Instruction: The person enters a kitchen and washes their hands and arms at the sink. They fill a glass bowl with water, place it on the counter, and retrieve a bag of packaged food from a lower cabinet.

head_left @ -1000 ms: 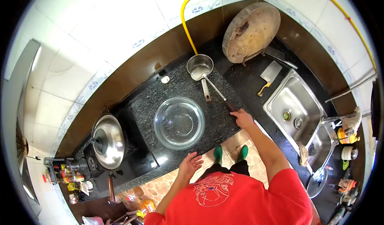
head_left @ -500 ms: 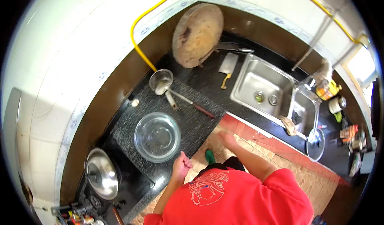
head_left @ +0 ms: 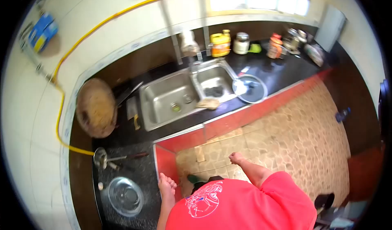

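Note:
My left hand (head_left: 167,184) is beside the counter edge, its fingers curled in with nothing in them. To its left on the dark speckled counter stands a clear glass bowl (head_left: 125,197). A metal ladle (head_left: 100,158) lies behind the bowl, near a tool with a dark red handle (head_left: 138,155). My right hand (head_left: 235,158) hangs over the tiled floor in a loose fist, touching nothing. A double steel sink (head_left: 152,123) is set into the counter ahead, with a cleaver (head_left: 132,109) to its left.
A round wooden chopping board (head_left: 96,107) leans on the left wall. Right of the sink lie a round clear lid (head_left: 255,92), a yellow bottle (head_left: 220,44) and a jar (head_left: 241,44). Red cabinet fronts (head_left: 261,89) border the tiled floor (head_left: 286,132).
My view has swung right toward the sink and window, and the stove pot has left the view. The fingers of my right hand have drawn in.

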Tool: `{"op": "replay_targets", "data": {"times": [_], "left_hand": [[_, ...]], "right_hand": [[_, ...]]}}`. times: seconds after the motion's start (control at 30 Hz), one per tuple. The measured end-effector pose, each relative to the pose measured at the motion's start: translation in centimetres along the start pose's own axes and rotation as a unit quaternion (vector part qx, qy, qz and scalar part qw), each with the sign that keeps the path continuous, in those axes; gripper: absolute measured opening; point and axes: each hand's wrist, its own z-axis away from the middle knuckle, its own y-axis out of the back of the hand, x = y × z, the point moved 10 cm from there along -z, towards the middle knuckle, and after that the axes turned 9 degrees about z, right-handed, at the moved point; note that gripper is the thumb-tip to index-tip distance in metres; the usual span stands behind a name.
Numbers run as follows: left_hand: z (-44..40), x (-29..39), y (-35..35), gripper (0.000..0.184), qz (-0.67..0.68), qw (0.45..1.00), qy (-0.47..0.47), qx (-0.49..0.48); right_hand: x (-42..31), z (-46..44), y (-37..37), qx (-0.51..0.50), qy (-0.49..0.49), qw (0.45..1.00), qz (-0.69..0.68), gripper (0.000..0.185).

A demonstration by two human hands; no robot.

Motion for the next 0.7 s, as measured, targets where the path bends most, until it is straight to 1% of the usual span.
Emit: {"op": "replay_targets", "data": {"times": [0.03,0.07,0.1,0.13,0.17,0.2,0.23,0.27,0.33,0.37,0.4,0.43,0.47,0.5,0.53,0.6,0.63,0.67,0.7], "left_hand": [[-0.3,-1.9,-1.4,0.036,-0.017,1.0,0.012,-0.02],[-0.8,-3.5,-2.5,0.024,-0.079,0.996,0.001,-0.03],[-1.3,-5.0,-3.3,0.017,-0.142,0.989,-0.012,-0.04],[-2.4,-6.9,-4.1,0.042,-0.278,0.958,-0.047,-0.054],[-2.3,-8.9,-6.2,0.069,-0.377,0.917,-0.066,-0.111],[-2.2,-10.4,-6.9,0.077,-0.616,0.777,-0.105,-0.084],[-1.7,-12.0,-8.2,0.086,-0.803,0.575,-0.147,-0.053],[-2.6,-14.6,-7.5,0.087,-0.818,0.563,-0.081,-0.084],[-3.7,-18.7,-5.7,0.08,-0.852,0.51,-0.031,-0.113],[-6.7,-21.8,-3.2,0.068,-0.865,0.471,0.031,-0.17],[-6.5,-23.5,-2.7,0.063,-0.872,0.447,0.074,-0.184],[-6.0,-25.1,-2.9,0.059,-0.874,0.438,0.101,-0.185],[-5.3,-26.4,-3.2,0.054,-0.873,0.432,0.125,-0.188],[-5.0,-27.9,-4.3,0.05,-0.872,0.426,0.143,-0.193],[-4.9,-29.4,-5.8,0.046,-0.867,0.431,0.152,-0.199],[-4.7,-32.5,-9.2,0.038,-0.842,0.464,0.181,-0.207],[-4.7,-34.5,-11.4,0.034,-0.823,0.49,0.198,-0.207],[-4.8,-36.5,-13.7,0.031,-0.797,0.525,0.219,-0.202],[-5.0,-38.5,-16.2,0.028,-0.77,0.56,0.237,-0.195]], "right_hand": [[2.8,1.4,0.7,-0.002,-0.04,0.996,-0.078,0.027],[5.8,3.3,1.9,0.024,-0.048,0.99,-0.129,0.026],[8.3,4.9,2.5,0.037,-0.06,0.986,-0.151,0.026],[11.8,6.3,2.9,0.052,-0.066,0.983,-0.164,0.025],[15.8,7.6,2.8,0.069,-0.073,0.979,-0.177,0.025],[19.7,9.2,2.1,0.081,-0.09,0.972,-0.199,0.025],[23.9,11.2,1.2,0.091,-0.123,0.967,-0.201,0.023],[28.4,13.3,0.5,0.103,-0.157,0.961,-0.201,0.021],[37.7,16.8,-3.9,0.057,-0.25,0.959,-0.119,0.018],[40.4,19.3,-5.0,0.035,-0.223,0.974,-0.019,0.016],[42.4,21.6,-6.4,0.009,-0.193,0.978,0.081,0.015],[45.1,24.1,-7.8,0.015,-0.213,0.975,0.059,0.015],[47.8,26.9,-9.1,0.037,-0.252,0.964,0.075,0.014],[49.4,29.2,-10.1,0.057,-0.293,0.95,0.09,0.013],[50.1,31.0,-11.4,0.057,-0.317,0.945,0.063,0.013],[51.4,35.2,-14.6,0.043,-0.396,0.915,-0.068,0.012],[51.1,37.0,-15.9,0.046,-0.425,0.898,-0.099,0.012],[50.5,38.5,-17.7,0.057,-0.462,0.853,-0.235,0.013],[49.9,39.5,-19.4,0.073,-0.484,0.792,-0.364,0.014]]}}
